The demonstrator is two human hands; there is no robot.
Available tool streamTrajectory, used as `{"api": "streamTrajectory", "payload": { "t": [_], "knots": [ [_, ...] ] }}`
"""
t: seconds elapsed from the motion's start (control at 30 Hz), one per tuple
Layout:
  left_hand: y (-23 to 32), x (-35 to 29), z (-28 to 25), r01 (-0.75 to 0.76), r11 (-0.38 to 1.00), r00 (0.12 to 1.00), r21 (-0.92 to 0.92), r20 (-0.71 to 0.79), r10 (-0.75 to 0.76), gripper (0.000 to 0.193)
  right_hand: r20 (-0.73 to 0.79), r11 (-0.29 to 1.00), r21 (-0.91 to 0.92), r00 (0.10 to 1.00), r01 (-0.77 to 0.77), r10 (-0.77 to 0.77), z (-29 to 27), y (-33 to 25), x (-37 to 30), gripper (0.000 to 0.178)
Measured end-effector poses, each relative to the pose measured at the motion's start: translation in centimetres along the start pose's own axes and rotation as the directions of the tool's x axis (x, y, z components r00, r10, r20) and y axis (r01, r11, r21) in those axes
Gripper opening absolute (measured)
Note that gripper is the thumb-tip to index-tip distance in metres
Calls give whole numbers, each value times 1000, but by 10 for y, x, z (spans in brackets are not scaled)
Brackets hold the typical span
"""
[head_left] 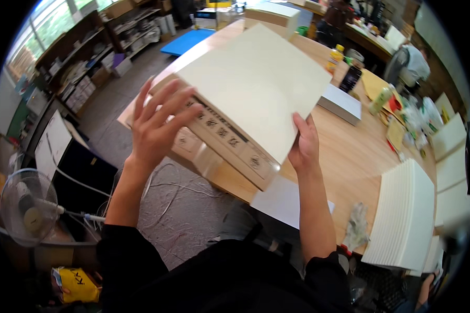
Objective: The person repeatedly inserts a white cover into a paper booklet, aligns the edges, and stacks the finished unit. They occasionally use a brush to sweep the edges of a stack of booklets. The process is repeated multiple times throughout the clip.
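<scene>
A big, thick book [256, 78] with a plain cream cover is tilted up over the table, its printed spine facing me. My right hand [305, 141] grips its right edge, thumb on the cover and fingers behind. My left hand [159, 122] has its fingers spread across the spine and the near left cover edge; they are slightly blurred. Beneath the spine, partly hidden, lies another block with similar print [188, 141]. White sheets [279, 201] lie on the table's near edge, close to my right forearm.
On the wooden table [344, 151] stand a row of cream books [402, 219], a white block [342, 104], a yellow bottle [335, 58] and plastic bags [428, 115]. A fan [28, 208] and loose cables [167, 193] are at left. Another person's arm [427, 289] shows lower right.
</scene>
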State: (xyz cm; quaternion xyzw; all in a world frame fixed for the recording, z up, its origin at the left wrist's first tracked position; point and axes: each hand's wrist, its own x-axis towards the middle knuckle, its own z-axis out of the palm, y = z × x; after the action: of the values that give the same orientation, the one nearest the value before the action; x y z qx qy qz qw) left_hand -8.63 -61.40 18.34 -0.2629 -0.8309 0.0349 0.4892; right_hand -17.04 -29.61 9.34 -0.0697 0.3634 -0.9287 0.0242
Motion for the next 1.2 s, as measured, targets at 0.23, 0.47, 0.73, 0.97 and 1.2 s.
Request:
{"api": "streamTrajectory", "payload": {
  "t": [0.23, 0.47, 0.73, 0.97, 1.2],
  "knots": [
    [-119, -169, -5, 593, 782, 787, -191, 342, -513, 67, 108, 868, -490, 982, -84, 156, 88, 80, 45, 40],
    [-130, -186, 15, 791, 140, 516, -595, 528, -674, 80, 111, 779, -627, 991, 10, 77, 84, 93, 50, 44],
    [-135, -193, 26, 788, 57, 464, -613, 531, -709, 77, 137, 808, -579, 964, -108, 227, 55, 54, 48, 44],
    [-132, -145, -16, 586, 449, 577, -674, -42, -816, 44, -143, 630, -776, 981, -30, -130, -84, -71, -115, 26],
    [179, 61, 59, 26, 177, 962, -984, -23, -272, 34, -78, -351, -873, 808, -338, -584, -221, -118, -279, 15]
  ]
}}
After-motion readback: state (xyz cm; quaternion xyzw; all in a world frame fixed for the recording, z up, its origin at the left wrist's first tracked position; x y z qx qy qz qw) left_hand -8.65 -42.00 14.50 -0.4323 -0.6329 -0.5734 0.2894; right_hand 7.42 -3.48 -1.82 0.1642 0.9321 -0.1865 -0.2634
